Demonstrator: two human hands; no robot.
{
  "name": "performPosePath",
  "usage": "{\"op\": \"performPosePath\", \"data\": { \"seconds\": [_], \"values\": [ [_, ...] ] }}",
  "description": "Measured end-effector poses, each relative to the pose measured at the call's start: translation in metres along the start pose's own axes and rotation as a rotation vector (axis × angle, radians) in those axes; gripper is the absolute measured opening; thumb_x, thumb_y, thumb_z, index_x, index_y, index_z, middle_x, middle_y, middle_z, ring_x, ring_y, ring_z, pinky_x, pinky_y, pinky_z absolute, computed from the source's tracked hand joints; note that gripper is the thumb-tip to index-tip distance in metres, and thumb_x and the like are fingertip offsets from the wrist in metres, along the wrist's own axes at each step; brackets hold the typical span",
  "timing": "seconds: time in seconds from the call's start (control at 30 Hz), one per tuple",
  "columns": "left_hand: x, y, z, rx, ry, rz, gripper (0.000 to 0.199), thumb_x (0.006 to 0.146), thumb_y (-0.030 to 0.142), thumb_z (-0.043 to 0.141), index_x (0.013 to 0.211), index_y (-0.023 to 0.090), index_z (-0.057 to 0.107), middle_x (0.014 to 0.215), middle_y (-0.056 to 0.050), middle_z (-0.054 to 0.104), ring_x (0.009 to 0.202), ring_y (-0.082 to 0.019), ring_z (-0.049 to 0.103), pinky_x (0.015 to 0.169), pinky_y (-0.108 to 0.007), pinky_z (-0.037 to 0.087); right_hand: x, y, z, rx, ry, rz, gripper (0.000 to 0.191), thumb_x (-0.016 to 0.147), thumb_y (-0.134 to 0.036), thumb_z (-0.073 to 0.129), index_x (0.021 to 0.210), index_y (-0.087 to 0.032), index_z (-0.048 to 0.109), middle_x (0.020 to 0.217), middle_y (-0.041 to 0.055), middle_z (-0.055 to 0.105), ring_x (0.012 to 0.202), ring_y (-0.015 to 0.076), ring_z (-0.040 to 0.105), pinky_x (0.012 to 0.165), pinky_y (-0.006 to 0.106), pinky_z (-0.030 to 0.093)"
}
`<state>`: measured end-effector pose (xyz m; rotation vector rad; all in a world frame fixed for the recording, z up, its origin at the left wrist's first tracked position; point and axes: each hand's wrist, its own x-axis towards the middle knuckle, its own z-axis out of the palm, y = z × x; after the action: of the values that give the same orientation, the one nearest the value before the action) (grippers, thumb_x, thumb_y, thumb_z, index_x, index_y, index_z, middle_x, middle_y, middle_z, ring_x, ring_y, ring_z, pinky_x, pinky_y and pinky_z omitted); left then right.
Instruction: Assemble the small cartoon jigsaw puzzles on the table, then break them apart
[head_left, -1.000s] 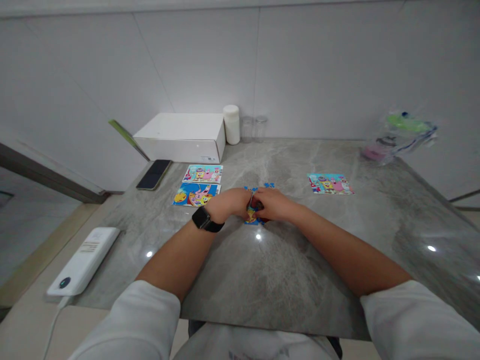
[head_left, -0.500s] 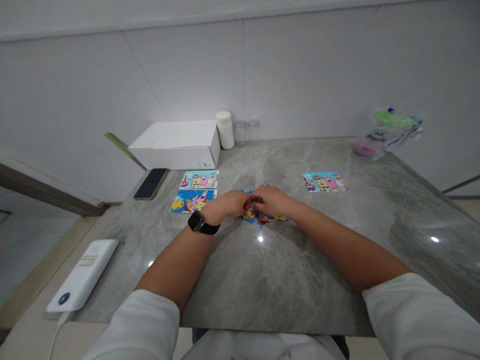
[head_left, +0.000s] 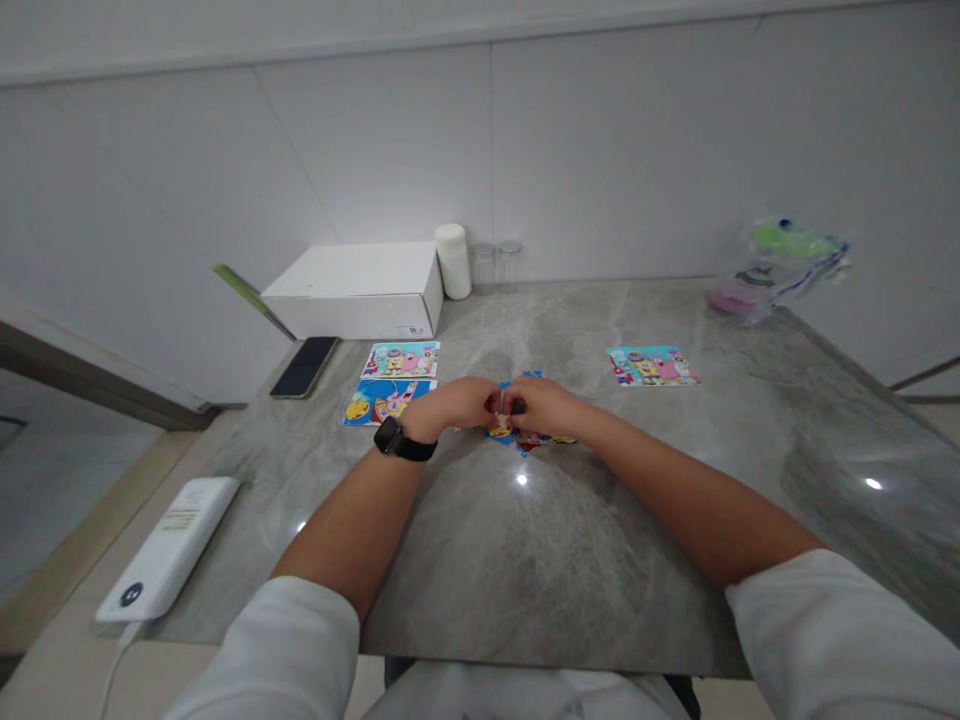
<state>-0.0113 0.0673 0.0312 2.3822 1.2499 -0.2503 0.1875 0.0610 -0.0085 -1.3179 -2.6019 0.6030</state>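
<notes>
Close together at the middle of the grey table, my left hand (head_left: 474, 402) and my right hand (head_left: 545, 404) meet fingertip to fingertip over colourful jigsaw pieces (head_left: 532, 441). Both hands have their fingers pinched, and what lies between the tips is too small and hidden to make out. The blue-edged pieces show between and below the hands; the rest is covered. Left of my left hand lie a light blue cartoon picture card (head_left: 402, 359) and, partly behind my wrist, a darker blue one (head_left: 382, 400). Another cartoon picture (head_left: 653, 366) lies flat on the right.
Along the back stand a white box (head_left: 352, 290), a white bottle (head_left: 453, 262) and two clear glasses (head_left: 496, 268). A phone (head_left: 304, 367) and a white power bank (head_left: 169, 548) with a cable are on the left. A plastic bag (head_left: 776, 268) sits at the back right.
The view has shifted very slightly. My hands stay over the pieces, with the fingers of both drawn a little differently around the same spot.
</notes>
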Motion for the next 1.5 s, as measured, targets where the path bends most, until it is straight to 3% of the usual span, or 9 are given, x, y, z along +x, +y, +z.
{"op": "performPosePath", "data": {
  "seconds": [0.2, 0.3, 0.43, 0.53, 0.67, 0.8, 1.0, 1.07, 1.5],
  "values": [
    [0.001, -0.012, -0.005, -0.189, 0.007, 0.082, 0.017, 0.089, 0.031, 0.066, 0.1, 0.02, 0.073, 0.09, 0.0, 0.075, 0.079, -0.015, 0.065, 0.07, -0.024, 0.044, 0.003, 0.009, -0.006, 0.207, 0.025, 0.003, 0.004, 0.087, -0.02, 0.071, 0.09, -0.021, 0.073, 0.088, -0.0008, 0.076, 0.081, 0.0151, 0.066, 0.074, 0.025, 0.044],
    [0.0, -0.014, -0.005, -0.249, 0.004, 0.038, 0.018, 0.092, 0.032, 0.064, 0.103, 0.02, 0.072, 0.088, 0.001, 0.075, 0.075, -0.014, 0.065, 0.068, -0.024, 0.046, 0.002, 0.009, -0.008, 0.257, 0.029, 0.007, 0.005, 0.087, -0.019, 0.069, 0.09, -0.021, 0.072, 0.084, -0.0011, 0.074, 0.078, 0.0146, 0.065, 0.073, 0.025, 0.044],
    [0.001, -0.013, -0.005, -0.099, 0.199, -0.009, 0.015, 0.09, 0.024, 0.065, 0.101, 0.019, 0.074, 0.094, -0.002, 0.076, 0.082, -0.017, 0.067, 0.073, -0.026, 0.047, 0.003, 0.005, -0.008, 0.299, 0.024, 0.062, 0.006, 0.087, -0.019, 0.067, 0.091, -0.02, 0.071, 0.083, -0.0006, 0.073, 0.076, 0.0144, 0.065, 0.071, 0.025, 0.045],
    [0.004, -0.01, -0.002, -0.01, 0.281, -0.005, 0.015, 0.091, 0.023, 0.064, 0.101, 0.019, 0.075, 0.099, -0.005, 0.077, 0.089, -0.02, 0.068, 0.079, -0.028, 0.049, 0.003, 0.003, -0.01, 0.205, 0.079, 0.12, 0.01, 0.089, -0.018, 0.064, 0.095, -0.02, 0.072, 0.087, 0.001, 0.075, 0.079, 0.0156, 0.066, 0.072, 0.026, 0.046],
    [0.008, -0.004, 0.006, 0.091, 0.356, -0.058, 0.021, 0.093, 0.018, 0.059, 0.107, 0.018, 0.075, 0.107, -0.01, 0.077, 0.098, -0.023, 0.07, 0.086, -0.031, 0.051, -0.001, 0.002, -0.016, -0.151, 0.196, 0.125, 0.017, 0.091, -0.018, 0.063, 0.102, -0.02, 0.076, 0.105, 0.0091, 0.077, 0.099, 0.0236, 0.067, 0.086, 0.032, 0.046],
    [0.006, -0.001, 0.007, 0.125, 0.23, -0.048, 0.031, 0.089, 0.012, 0.059, 0.113, 0.019, 0.078, 0.114, -0.011, 0.077, 0.105, -0.024, 0.071, 0.091, -0.031, 0.052, -0.007, -0.004, -0.023, -0.269, 0.067, 0.075, 0.018, 0.096, -0.029, 0.065, 0.104, -0.021, 0.08, 0.111, 0.0128, 0.076, 0.107, 0.0288, 0.068, 0.089, 0.036, 0.045],
    [-0.002, 0.006, 0.006, 0.105, 0.097, 0.015, 0.035, 0.08, 0.038, 0.081, 0.108, 0.019, 0.081, 0.105, -0.011, 0.079, 0.089, -0.025, 0.073, 0.078, -0.03, 0.053, -0.015, -0.021, -0.018, -0.235, -0.062, -0.05, 0.03, 0.091, -0.043, 0.077, 0.112, -0.022, 0.08, 0.115, 0.013, 0.075, 0.11, 0.0304, 0.068, 0.09, 0.035, 0.047],
    [-0.001, 0.007, 0.01, 0.115, 0.057, 0.032, 0.034, 0.076, 0.039, 0.085, 0.102, 0.018, 0.082, 0.099, -0.011, 0.08, 0.083, -0.025, 0.073, 0.072, -0.03, 0.052, -0.016, -0.025, -0.014, -0.255, -0.103, -0.055, 0.033, 0.087, -0.044, 0.081, 0.111, -0.021, 0.08, 0.116, 0.0139, 0.075, 0.11, 0.0314, 0.068, 0.089, 0.035, 0.048],
    [-0.002, 0.007, 0.005, 0.085, -0.034, 0.029, 0.036, 0.076, 0.026, 0.084, 0.111, 0.02, 0.081, 0.106, -0.009, 0.082, 0.09, -0.026, 0.075, 0.074, -0.03, 0.05, -0.012, -0.022, -0.003, -0.179, -0.113, -0.015, 0.031, 0.085, -0.038, 0.083, 0.11, -0.02, 0.077, 0.116, 0.0135, 0.072, 0.112, 0.031, 0.067, 0.093, 0.036, 0.05]
  ]
}}
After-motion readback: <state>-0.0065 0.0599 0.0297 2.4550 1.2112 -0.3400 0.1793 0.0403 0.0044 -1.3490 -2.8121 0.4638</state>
